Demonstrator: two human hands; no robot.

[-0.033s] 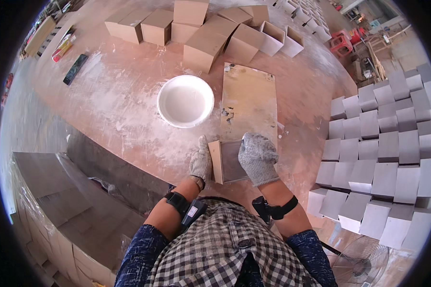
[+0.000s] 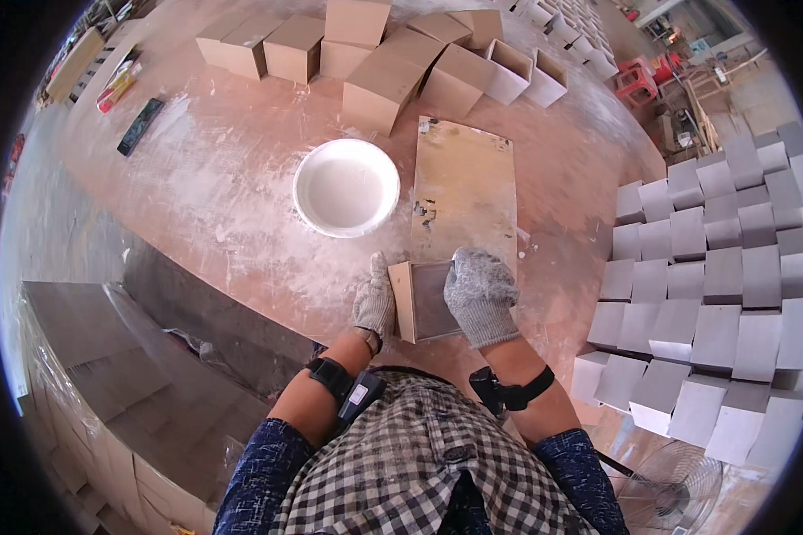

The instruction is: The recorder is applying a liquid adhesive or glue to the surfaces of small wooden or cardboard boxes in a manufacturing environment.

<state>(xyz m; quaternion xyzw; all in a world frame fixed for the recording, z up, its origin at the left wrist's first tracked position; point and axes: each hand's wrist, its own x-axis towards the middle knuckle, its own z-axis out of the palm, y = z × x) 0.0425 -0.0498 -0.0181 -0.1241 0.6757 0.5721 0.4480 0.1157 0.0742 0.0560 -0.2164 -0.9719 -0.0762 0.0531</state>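
In front of my body a cardboard box (image 2: 403, 303) with a dark grey face stands at the near edge of the table. My left hand (image 2: 374, 299), in a grey knit glove, holds the box along its left side, fingers pointing away from me. Over the right part of the grey face is my gloved right hand (image 2: 482, 294), closed like a fist; whether anything lies within its fingers is hidden. Just beyond the box lies a worn yellowish board (image 2: 464, 187). A white bowl (image 2: 346, 189) of whitish paste stands left of that board.
Brown boxes (image 2: 388, 80) stand across the back of the table (image 2: 214, 196). A phone (image 2: 140, 127) lies at the far left. Rows of grey boxes (image 2: 687, 276) are stacked on the right, above a wire fan (image 2: 674, 490). Plastic-wrapped boxes (image 2: 107, 374) stand at lower left.
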